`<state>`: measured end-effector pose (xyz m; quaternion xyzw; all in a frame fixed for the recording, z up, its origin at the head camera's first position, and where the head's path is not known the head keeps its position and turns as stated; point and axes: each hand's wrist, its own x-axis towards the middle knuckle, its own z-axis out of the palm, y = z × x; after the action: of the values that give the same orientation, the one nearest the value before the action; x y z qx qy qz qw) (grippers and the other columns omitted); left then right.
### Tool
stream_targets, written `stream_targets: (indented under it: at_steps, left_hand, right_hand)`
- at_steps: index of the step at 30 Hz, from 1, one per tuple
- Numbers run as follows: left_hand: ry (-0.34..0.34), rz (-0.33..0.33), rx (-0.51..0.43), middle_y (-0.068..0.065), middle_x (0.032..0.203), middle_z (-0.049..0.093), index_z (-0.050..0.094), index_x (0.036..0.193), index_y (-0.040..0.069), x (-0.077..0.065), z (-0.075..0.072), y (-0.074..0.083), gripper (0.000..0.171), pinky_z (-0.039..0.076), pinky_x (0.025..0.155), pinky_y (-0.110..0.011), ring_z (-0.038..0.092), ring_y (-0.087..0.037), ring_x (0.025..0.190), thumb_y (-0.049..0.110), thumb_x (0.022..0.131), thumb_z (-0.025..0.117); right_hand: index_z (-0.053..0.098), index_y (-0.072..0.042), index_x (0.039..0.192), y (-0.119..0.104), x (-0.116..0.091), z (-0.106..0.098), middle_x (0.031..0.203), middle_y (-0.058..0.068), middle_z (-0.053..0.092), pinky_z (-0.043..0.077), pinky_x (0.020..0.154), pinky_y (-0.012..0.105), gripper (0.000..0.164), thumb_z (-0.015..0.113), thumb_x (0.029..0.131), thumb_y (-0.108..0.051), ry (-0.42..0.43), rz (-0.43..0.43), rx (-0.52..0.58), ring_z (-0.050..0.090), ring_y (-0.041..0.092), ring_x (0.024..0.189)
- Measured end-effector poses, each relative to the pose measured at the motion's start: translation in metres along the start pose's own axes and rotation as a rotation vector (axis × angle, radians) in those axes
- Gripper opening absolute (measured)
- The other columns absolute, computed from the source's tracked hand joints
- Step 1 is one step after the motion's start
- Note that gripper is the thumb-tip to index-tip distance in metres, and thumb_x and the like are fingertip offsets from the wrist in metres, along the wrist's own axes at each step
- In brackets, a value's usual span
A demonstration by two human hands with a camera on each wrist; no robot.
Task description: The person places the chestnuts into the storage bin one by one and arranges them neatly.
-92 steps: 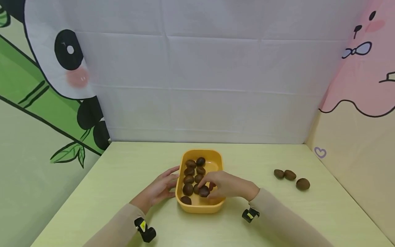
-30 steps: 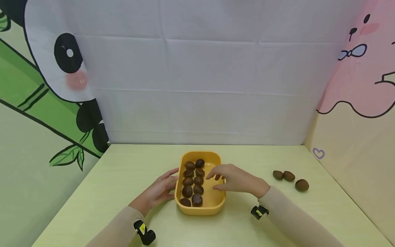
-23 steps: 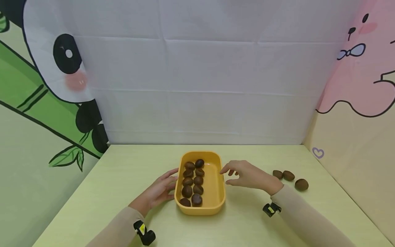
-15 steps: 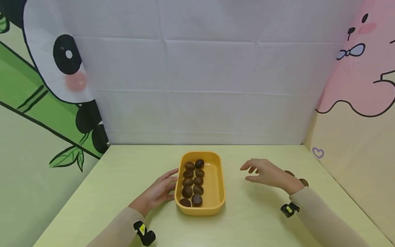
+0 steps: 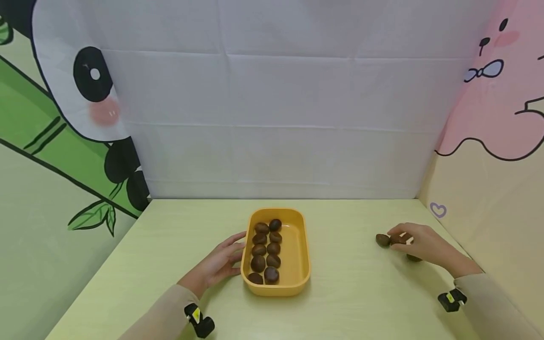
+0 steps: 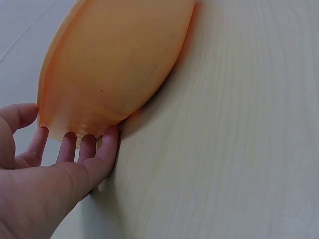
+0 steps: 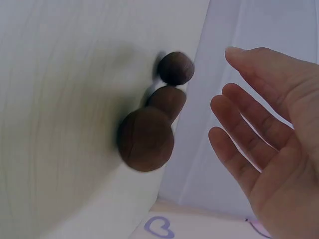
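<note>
A yellow plastic box [image 5: 301, 255] holds two columns of chestnuts [image 5: 258, 263] along its left side. My left hand [image 5: 218, 259] touches the box's left wall with spread fingertips, as the left wrist view shows against the orange-looking wall [image 6: 119, 55]. Over at the right, my right hand [image 5: 425, 245] hovers around three loose chestnuts, thumb and forefinger on either side of the middle one [image 5: 397, 239]. The right wrist view shows a gap between its parted fingers and the nearest, large chestnut [image 7: 145, 140]. Another chestnut [image 5: 413, 258] is partly hidden under that hand.
The loose chestnuts lie on a pale wooden table [image 5: 340, 278]. A white cloth [image 5: 280, 118] hangs behind it, and printed panels stand at both sides. The right side of the box shows bare floor.
My right hand has let go of a chestnut at the bottom of the box's second column, then moved right to the loose chestnuts. My left hand stays at the box.
</note>
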<state>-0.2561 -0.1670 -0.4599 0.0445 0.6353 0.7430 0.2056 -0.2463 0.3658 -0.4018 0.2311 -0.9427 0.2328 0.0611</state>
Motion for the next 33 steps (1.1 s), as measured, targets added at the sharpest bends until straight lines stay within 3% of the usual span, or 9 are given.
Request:
stream_targets:
  at_steps: [4,11,14,20,33]
  left_hand:
    - [0.002,0.002,-0.002,-0.023,0.152,0.042,0.027,0.158,0.015,-0.001,0.000,0.000,0.059,0.050,0.090,-0.049,0.048,-0.034,0.132,0.027,0.106,0.051]
    - [0.011,0.001,-0.001,-0.023,0.151,0.042,0.027,0.158,0.014,-0.001,0.000,0.000,0.059,0.050,0.090,-0.050,0.049,-0.034,0.131,0.027,0.105,0.051]
    - [0.009,0.000,-0.003,-0.023,0.152,0.041,0.027,0.158,0.014,-0.001,0.000,0.000,0.058,0.050,0.090,-0.050,0.049,-0.034,0.132,0.026,0.106,0.050]
    - [-0.010,0.006,-0.003,-0.024,0.152,0.040,0.025,0.158,0.014,-0.002,0.000,0.001,0.058,0.050,0.090,-0.049,0.047,-0.035,0.133,0.025,0.106,0.048]
    - [0.003,0.000,-0.007,-0.023,0.150,0.044,0.027,0.158,0.015,-0.001,0.000,0.000,0.058,0.051,0.089,-0.048,0.050,-0.034,0.130,0.025,0.106,0.050]
  right_hand:
    - [0.071,-0.008,0.113,0.020,-0.015,-0.004,0.112,0.010,0.070,0.053,0.070,0.034,0.030,0.080,0.087,-0.020,-0.001,0.080,-0.039,0.068,0.025,0.090]
    - [0.071,-0.007,0.114,0.044,-0.032,-0.001,0.108,0.010,0.071,0.051,0.077,0.050,0.036,0.079,0.087,-0.030,-0.023,0.166,-0.055,0.066,0.033,0.095]
    - [0.070,-0.007,0.118,0.051,-0.035,0.003,0.111,0.010,0.070,0.051,0.077,0.045,0.042,0.080,0.087,-0.032,-0.038,0.218,-0.011,0.066,0.032,0.096]
    - [0.067,-0.004,0.122,0.056,-0.038,0.010,0.111,0.011,0.068,0.050,0.072,0.035,0.045,0.080,0.087,-0.030,-0.039,0.235,0.032,0.065,0.024,0.091]
    - [0.069,-0.006,0.118,0.057,-0.039,0.012,0.107,0.008,0.069,0.049,0.071,0.037,0.044,0.081,0.086,-0.034,-0.013,0.240,0.014,0.065,0.024,0.090]
